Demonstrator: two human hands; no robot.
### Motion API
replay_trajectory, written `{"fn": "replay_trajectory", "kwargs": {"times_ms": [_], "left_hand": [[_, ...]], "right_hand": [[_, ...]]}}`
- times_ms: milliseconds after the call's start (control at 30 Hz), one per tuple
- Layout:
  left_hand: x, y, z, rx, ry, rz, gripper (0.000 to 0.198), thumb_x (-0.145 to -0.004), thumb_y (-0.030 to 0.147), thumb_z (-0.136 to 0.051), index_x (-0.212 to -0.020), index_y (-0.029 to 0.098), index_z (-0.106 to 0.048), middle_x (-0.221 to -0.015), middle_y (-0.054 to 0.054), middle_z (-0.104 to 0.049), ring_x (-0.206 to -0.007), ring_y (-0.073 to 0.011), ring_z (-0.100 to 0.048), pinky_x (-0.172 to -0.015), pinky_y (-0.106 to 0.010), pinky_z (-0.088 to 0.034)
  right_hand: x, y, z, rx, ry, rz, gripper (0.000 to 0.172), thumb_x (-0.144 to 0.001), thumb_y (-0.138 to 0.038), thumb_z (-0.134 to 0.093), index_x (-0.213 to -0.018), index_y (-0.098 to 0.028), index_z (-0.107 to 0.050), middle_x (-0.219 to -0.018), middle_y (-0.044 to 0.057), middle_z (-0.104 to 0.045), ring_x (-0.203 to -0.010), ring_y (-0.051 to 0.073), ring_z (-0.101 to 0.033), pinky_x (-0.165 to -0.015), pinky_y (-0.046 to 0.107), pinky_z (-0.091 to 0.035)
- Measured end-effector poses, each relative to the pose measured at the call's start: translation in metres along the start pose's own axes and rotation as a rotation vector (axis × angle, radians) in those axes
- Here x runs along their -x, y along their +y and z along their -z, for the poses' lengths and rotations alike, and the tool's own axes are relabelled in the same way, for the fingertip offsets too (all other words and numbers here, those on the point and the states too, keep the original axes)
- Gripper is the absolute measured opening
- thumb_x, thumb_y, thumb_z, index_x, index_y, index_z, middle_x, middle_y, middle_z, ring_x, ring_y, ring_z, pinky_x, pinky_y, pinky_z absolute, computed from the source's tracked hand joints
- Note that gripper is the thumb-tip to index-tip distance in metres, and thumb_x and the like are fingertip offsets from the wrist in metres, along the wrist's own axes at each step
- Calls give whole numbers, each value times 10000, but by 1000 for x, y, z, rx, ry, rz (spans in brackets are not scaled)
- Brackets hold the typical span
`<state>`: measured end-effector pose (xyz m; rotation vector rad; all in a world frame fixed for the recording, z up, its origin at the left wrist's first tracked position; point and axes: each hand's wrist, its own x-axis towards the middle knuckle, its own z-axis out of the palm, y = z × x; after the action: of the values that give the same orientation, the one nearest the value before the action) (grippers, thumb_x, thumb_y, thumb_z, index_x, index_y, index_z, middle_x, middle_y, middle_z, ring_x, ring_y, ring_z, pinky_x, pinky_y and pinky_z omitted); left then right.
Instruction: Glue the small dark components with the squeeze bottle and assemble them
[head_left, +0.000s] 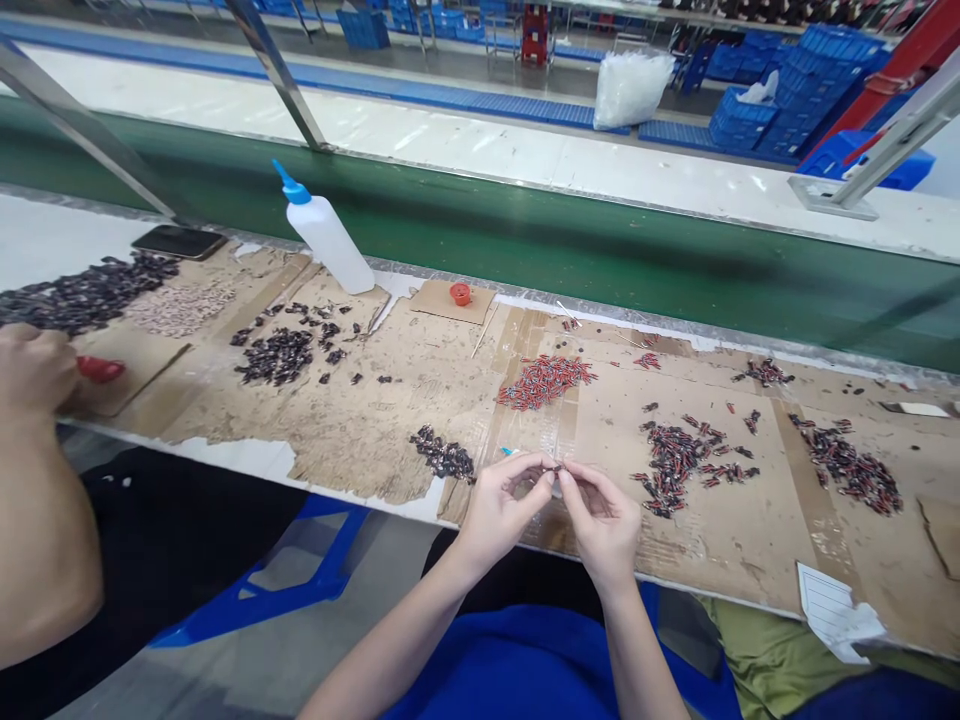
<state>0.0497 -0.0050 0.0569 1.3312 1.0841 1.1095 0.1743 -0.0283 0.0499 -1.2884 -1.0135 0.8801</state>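
My left hand and my right hand meet over the front edge of the cardboard-covered bench. Their fingertips pinch a tiny dark part between them, too small to name. Just left of my hands lies a small heap of black parts. Beyond them is a heap of red-and-silver pieces. To the right sits a heap of black-and-red parts, with a similar heap farther right. The tip of a blue object peeks out beside my left hand.
A white squeeze bottle with a blue nozzle stands at the back left. Near it are a red cap and a pile of black parts. A co-worker's hand is at the far left. A torn white paper hangs over the front edge.
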Motion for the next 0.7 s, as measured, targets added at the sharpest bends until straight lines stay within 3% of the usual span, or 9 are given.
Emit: {"fn": "replay_trajectory", "kwargs": {"times_ms": [233,333,433,533,600,700], "left_hand": [[-1,-8,-13,-40,-17,-42,167,-850,274,-593,-904,160,-704,-900,-85,-741,-832,-190,-699,-769,-280,-569],[-4,-2,-11,-92,-68,-68,264,-849,265,-608,-1091,179,-665,-1029,-97,-738,-922,-203,-703,-838,-311,-560],[-10,4,13,-290,7,-175,347,-856,251,-601,-1199,206,-616,-1156,-107,-698,-1027,-222,-670,-920,-347,-520],[-18,1,53,-567,109,-238,233,-885,212,-524,-1061,212,-676,-1063,-96,-711,-1017,-237,-649,-913,-371,-497],[-21,-5,77,-774,109,-199,220,-872,169,-501,-935,220,-705,-945,-86,-722,-936,-261,-644,-850,-397,-491],[-21,-15,92,-997,78,-118,191,-825,130,-546,-775,217,-708,-836,-89,-721,-932,-320,-615,-821,-455,-457]], "right_hand": [[2,-1,4,103,23,14,189,-794,-356,-675,-839,-186,-744,-841,90,-734,-787,213,-701,-742,361,-593],[-4,4,21,207,147,50,208,-790,-370,-672,-841,-178,-733,-853,96,-736,-791,216,-697,-763,374,-583],[-17,8,50,351,420,108,243,-787,-382,-653,-861,-157,-710,-853,107,-725,-767,217,-685,-755,383,-569],[-29,8,75,638,572,222,243,-794,-362,-628,-872,-146,-708,-907,136,-707,-850,252,-662,-805,434,-536],[-32,5,78,799,547,336,235,-814,-352,-614,-901,-155,-711,-946,142,-698,-926,269,-641,-874,468,-499],[-27,0,55,855,250,458,238,-838,-375,-617,-944,-181,-705,-930,115,-701,-934,256,-628,-896,457,-488]]}}
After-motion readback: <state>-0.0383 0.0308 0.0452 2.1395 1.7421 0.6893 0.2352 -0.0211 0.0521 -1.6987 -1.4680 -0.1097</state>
